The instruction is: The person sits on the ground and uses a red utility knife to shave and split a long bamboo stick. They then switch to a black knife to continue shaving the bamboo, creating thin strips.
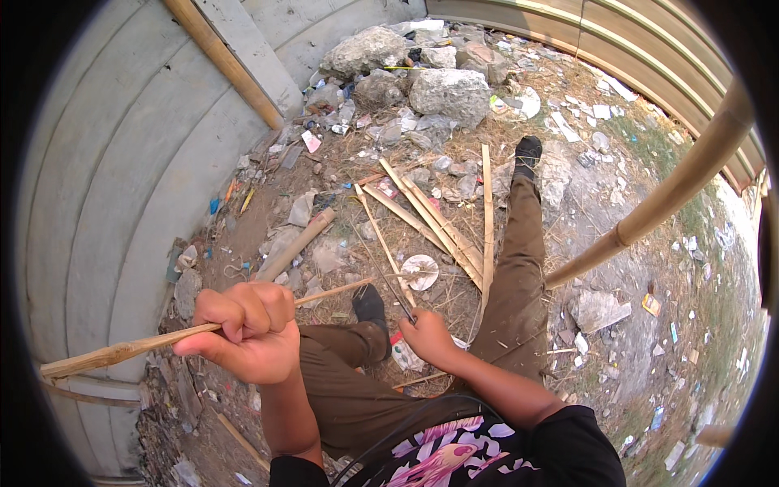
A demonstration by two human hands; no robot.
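My left hand (253,331) is closed around a thin split bamboo stick (126,351), raised at the left. Its thick end points left, and its thinner end runs right past my fist toward the middle. My right hand (430,339) grips a long, narrow, dark-bladed knife (388,280); the handle is mostly hidden by the fingers. The blade slants up and left, and appears to cross the thin end of the stick; I cannot tell if they touch. Beyond it, several pale split bamboo strips (438,219) lie on the ground between my legs.
A short round bamboo piece (300,242) lies left of the strips. Large rocks (450,93) sit at the far wall. A grey wall (105,187) bounds the left, and a bamboo pole (649,213) leans at the right. Litter and broken stones cover the ground.
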